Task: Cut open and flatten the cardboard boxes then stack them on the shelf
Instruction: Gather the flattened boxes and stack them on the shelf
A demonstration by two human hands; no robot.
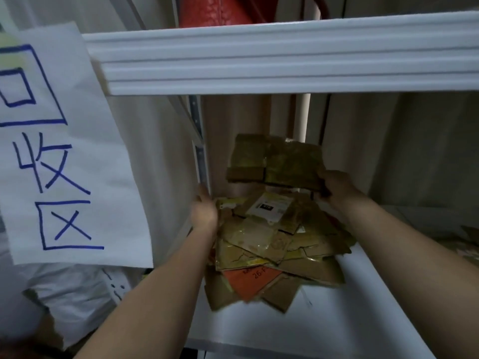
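Cardboard sheet gripped by right hand; left hand grip unclear beside pile.

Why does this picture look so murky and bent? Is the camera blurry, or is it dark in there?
Head view: dim under the upper shelf beam, which bows from wide-angle distortion; the flattened cardboard piece gripped by the right hand is soft and grainy; the left hand beside the cardboard pile is smeared; the paper sign is brightest; glossy tape on the pile glints yellow.
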